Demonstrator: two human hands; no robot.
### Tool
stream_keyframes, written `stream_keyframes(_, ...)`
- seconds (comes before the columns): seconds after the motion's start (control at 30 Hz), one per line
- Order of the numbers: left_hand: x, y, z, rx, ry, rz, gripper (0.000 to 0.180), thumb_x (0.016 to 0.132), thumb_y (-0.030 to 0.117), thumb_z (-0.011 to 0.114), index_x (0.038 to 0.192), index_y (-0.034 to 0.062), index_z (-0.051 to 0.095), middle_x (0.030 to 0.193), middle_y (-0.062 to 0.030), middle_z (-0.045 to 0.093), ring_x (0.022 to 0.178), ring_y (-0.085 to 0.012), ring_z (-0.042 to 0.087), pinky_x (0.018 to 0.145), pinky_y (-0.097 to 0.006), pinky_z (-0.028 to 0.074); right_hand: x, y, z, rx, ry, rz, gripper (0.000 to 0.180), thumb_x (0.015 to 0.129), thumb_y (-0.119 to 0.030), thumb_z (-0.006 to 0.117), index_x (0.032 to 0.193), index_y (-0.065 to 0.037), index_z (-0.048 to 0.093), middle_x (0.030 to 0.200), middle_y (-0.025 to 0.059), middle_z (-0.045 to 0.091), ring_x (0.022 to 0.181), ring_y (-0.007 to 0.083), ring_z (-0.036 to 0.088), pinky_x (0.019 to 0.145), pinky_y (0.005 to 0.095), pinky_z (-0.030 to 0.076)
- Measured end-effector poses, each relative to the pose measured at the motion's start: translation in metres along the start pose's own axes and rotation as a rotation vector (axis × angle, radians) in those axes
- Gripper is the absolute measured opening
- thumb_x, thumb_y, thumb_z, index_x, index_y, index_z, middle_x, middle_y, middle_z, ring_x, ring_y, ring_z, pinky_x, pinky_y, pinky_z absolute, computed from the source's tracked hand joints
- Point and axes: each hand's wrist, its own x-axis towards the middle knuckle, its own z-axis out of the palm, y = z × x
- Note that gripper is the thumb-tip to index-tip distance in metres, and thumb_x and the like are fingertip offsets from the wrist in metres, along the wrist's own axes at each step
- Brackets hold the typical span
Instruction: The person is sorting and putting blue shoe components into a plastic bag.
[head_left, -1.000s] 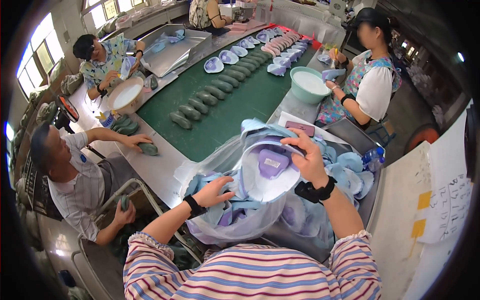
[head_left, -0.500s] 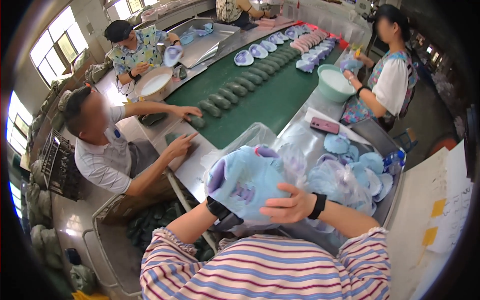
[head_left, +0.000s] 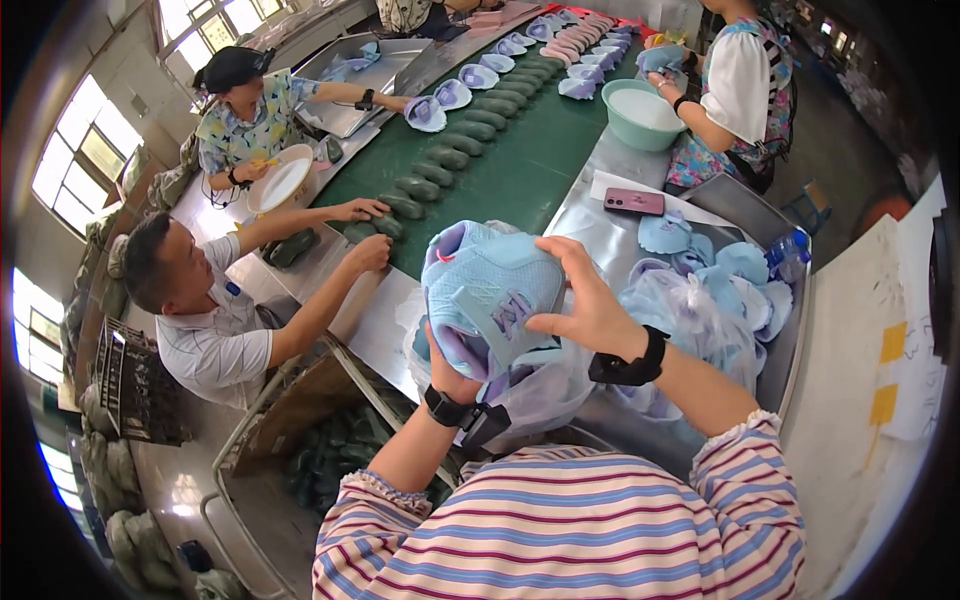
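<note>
A light-blue shoe upper (head_left: 500,285) with purple lining and purple laces is held up in front of me, tilted, its collar toward the left. My left hand (head_left: 452,372) grips it from below by the collar; most of its fingers are hidden behind the upper. My right hand (head_left: 590,305) has its thumb on the lace area and its fingers over the far edge, closed on the same upper. Beneath it, a clear plastic bag (head_left: 545,395) lies on the metal tabletop. To the right, more light-blue uppers (head_left: 745,265) are heaped, some in clear plastic.
Green shoe lasts (head_left: 430,172) and pale uppers (head_left: 478,77) line the green conveyor belt (head_left: 510,165). A co-worker's hands (head_left: 365,230) are at the nearest lasts. Others work beside a white basin (head_left: 283,182) and a green basin (head_left: 640,125). A phone (head_left: 633,201) lies at right; a cart (head_left: 245,450) stands lower left.
The upper has been turned and raised, its collar now facing lower left. My right hand has moved up over it. The far-left co-worker now reaches to an upper on the belt.
</note>
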Motion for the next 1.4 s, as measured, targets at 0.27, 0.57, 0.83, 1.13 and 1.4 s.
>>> stream_keyframes(0.27,0.002,0.004,0.007,0.225,0.064,0.029,0.042,0.089,0.023,0.046,0.128,0.0095,0.037,0.124,-0.0092,0.046,0.109,-0.024,0.048,0.094,-0.04,0.038,0.003,0.005,0.008,0.396,0.103,0.29,0.073,0.056,-0.01,0.078,0.119,-0.005,0.041,0.104,0.0095,0.047,0.1,0.0219,0.043,0.086,0.0311,0.038)
stream_keyframes(0.57,0.033,0.055,-0.006,0.341,-0.012,0.397,0.038,0.087,0.012,0.05,0.123,0.0075,0.041,0.121,-0.0058,0.049,0.11,-0.0226,0.049,0.096,-0.041,0.036,-0.022,0.008,-0.021,0.121,-0.062,-0.398,0.029,0.056,0.004,0.069,0.069,-0.008,0.046,0.102,0.0116,0.051,0.092,0.0279,0.05,0.077,0.0372,0.042)
stream_keyframes(0.83,0.036,0.014,-0.048,0.584,-0.012,-0.085,0.057,0.076,0.007,0.064,0.128,0.0056,0.039,0.125,-0.0061,0.047,0.114,-0.0213,0.045,0.1,-0.04,0.03,0.009,0.037,-0.018,0.767,-0.195,0.322,0.03,0.061,0.005,0.072,0.082,-0.005,0.052,0.121,0.0069,0.039,0.103,0.0222,0.047,0.084,0.0325,0.049)
stream_keyframes(1.13,0.039,0.043,-0.004,0.621,-0.167,-0.028,0.046,0.09,0.033,0.046,0.126,0.0053,0.04,0.121,-0.0084,0.05,0.108,-0.024,0.05,0.092,-0.041,0.039,0.004,0.047,-0.017,-0.027,0.016,-0.06,0.03,0.053,0.004,0.068,0.069,-0.004,0.045,0.09,0.0127,0.044,0.085,0.0296,0.051,0.073,0.0359,0.044)
stream_keyframes(1.4,0.061,0.094,0.003,0.414,0.12,0.488,0.038,0.088,0.016,0.052,0.123,0.0067,0.04,0.117,-0.0073,0.051,0.106,-0.0221,0.05,0.092,-0.038,0.04,-0.01,0.029,-0.032,-0.226,-0.231,-0.849,0.016,0.052,-0.013,0.059,0.063,-0.011,0.047,0.077,0.0043,0.047,0.07,0.0214,0.051,0.07,0.0362,0.045)
